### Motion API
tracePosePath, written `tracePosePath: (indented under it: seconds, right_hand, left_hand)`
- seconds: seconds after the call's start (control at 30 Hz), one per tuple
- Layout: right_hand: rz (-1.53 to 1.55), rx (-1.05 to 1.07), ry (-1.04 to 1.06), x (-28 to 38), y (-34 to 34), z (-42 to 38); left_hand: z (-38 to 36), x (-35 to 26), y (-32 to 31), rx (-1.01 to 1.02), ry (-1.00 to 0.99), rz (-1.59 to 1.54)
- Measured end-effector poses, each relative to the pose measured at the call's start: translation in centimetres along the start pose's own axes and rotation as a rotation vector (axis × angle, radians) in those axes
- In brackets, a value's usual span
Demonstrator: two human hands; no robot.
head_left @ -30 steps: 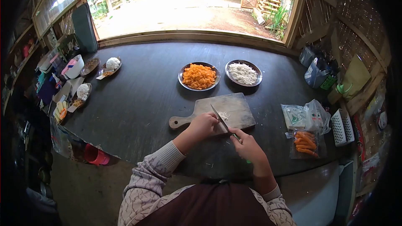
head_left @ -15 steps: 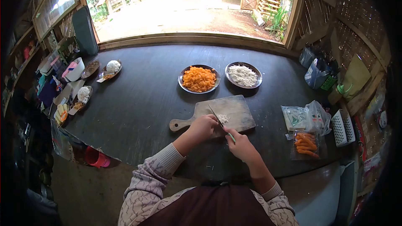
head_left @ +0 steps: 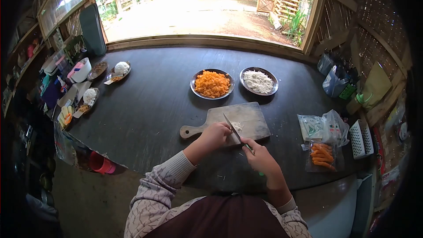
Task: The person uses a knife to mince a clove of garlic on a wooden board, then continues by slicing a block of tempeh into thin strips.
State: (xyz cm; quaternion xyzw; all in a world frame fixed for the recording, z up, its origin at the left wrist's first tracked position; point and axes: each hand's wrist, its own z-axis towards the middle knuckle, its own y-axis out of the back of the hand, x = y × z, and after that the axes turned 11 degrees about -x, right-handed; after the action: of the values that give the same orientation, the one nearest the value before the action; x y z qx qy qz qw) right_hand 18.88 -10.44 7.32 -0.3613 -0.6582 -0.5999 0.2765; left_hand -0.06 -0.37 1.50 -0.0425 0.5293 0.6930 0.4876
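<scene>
While the right hand [head_left: 263,158] grips the kitchen knife [head_left: 233,130] by its green handle, the blade slants over the wooden cutting board [head_left: 253,113], close beside the left hand [head_left: 215,135]. The left fingers curl low at the board; whether they pinch anything cannot be told. Fine white shreds [head_left: 238,126] lie on the board just right of the blade. The knife looks light and stiff, best held by its handle; the shreds seem weightless, easily scattered, better gathered in a loose pinch.
</scene>
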Motion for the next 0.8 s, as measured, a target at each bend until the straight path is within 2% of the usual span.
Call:
tracePosePath:
  seconds: [0.07,0.13,0.27,0.37,0.43,0.8]
  right_hand:
    - [0.010,0.019,-0.034,-0.6,-0.5,0.4]
    - [-0.038,-0.117,0.253,-2.3,-2.1,1.1]
    - [-0.028,-0.133,0.230,-1.5,-2.2,1.4]
    - [0.001,-0.095,0.172,-1.5,-1.6,1.4]
    - [0.021,-0.039,0.040,-0.9,-0.9,0.9]
    - [0.021,-0.035,0.008,-0.5,-0.7,0.0]
  left_hand:
    - [0.1,0.0,0.1,0.003,0.000,0.001]
    - [0.2,-0.1,0.2,-0.003,-0.014,0.021]
    - [0.2,0.1,0.0,0.009,-0.032,0.051]
    - [0.1,0.0,-0.1,-0.063,-0.071,0.047]
    - [0.1,-0.2,0.0,-0.043,-0.041,0.023]
    - [0.0,0.0,-0.2,-0.055,-0.061,0.038]
